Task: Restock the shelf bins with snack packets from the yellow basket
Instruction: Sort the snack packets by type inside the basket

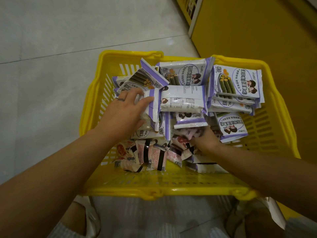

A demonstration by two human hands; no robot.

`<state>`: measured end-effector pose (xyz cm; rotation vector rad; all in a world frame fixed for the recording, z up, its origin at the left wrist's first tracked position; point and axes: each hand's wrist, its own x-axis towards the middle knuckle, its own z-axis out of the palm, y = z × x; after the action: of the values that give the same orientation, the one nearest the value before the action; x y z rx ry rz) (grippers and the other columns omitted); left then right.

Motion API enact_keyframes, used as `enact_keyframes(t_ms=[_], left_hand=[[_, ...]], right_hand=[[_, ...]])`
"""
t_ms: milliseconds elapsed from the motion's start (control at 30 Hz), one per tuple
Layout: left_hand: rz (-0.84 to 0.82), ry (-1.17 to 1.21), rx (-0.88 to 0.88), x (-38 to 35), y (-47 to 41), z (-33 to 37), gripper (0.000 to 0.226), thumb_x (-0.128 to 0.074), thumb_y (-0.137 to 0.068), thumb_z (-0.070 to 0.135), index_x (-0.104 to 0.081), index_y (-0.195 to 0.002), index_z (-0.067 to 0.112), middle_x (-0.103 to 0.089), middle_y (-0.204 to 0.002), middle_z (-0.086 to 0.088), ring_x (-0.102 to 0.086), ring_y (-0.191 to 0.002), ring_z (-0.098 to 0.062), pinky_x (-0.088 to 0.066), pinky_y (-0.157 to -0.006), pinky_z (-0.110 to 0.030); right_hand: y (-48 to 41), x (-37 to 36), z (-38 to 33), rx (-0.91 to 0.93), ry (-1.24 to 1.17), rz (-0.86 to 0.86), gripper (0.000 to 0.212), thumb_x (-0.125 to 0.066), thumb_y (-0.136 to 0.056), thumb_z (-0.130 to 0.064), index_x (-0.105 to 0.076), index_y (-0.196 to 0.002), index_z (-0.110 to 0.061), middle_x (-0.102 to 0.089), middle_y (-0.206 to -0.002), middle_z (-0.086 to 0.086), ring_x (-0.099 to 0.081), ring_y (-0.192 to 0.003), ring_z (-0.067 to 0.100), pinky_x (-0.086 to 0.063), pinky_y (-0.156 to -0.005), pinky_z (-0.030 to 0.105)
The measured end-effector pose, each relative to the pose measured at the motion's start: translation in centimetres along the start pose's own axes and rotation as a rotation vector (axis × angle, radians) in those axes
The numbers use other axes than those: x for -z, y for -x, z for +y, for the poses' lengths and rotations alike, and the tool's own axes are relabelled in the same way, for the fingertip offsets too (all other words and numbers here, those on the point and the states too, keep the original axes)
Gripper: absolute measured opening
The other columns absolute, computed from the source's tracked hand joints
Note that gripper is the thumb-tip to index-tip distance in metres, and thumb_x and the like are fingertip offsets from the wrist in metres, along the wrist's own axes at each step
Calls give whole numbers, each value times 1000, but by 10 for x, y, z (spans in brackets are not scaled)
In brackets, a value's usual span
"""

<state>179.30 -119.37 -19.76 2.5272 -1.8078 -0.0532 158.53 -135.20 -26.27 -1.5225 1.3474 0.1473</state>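
Observation:
A yellow basket [171, 187] sits on the floor in front of me, piled with several white-and-purple snack packets [183, 98] and, nearer me, several smaller pink-and-white packets [154, 155]. My left hand [125, 109] reaches into the left side of the pile and grips a stack of white-and-purple packets [152, 107], thumb on top. My right hand [205, 140] digs into the middle of the basket, its fingers curled round small pink-and-red packets [181, 140]; its fingertips are hidden among them.
Grey floor tiles [51, 57] spread to the left and behind the basket. A yellow shelf unit [257, 31] rises at the upper right, close to the basket's far right corner. My knees and shoes [89, 219] show below the basket's near rim.

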Motion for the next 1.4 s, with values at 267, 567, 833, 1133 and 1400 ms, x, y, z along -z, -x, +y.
enact_keyframes(t_ms=[267,567,833,1133,1400], left_hand=[[-26,-6,7,4,1,1,74,-72,-80,36,-36,-143,24,-34,-143,-11,-45,-120,-31,-47,-86,-40],[-84,103,-131,42,4,-10,47,-57,-92,33,-47,-137,26,-48,-134,-2,-53,-113,-24,-47,-86,-36],[-83,125,-188,60,10,-16,35,-54,-94,29,-58,-127,22,-59,-121,-2,-58,-104,-23,-41,-73,-30],[-264,41,-251,35,24,-13,37,-41,-97,43,-45,-133,35,-50,-129,6,-54,-107,-15,-51,-81,-33],[-337,-16,-293,25,21,-5,33,-39,-98,40,-49,-130,33,-46,-140,8,-58,-107,-16,-49,-76,-29]], right_hand=[[45,25,-11,-57,-92,-192,31,-67,-85,-4,-50,-105,-21,-60,-105,12,-68,-80,25,-58,-58,31],[103,8,-52,-82,-371,-477,33,-69,-83,-7,-55,-111,-15,-62,-108,12,-72,-82,24,-59,-62,32],[109,-74,-74,403,-178,-471,51,-72,-83,-33,-42,-124,-34,-55,-117,-13,-60,-102,7,-54,-77,21],[75,-36,-60,791,557,-489,63,-60,-93,-22,-30,-145,-41,-42,-133,-4,-50,-110,6,-39,-82,10],[67,-35,-54,726,752,-655,50,-46,-97,-11,-40,-144,-25,-45,-146,-1,-53,-118,14,-44,-94,25]])
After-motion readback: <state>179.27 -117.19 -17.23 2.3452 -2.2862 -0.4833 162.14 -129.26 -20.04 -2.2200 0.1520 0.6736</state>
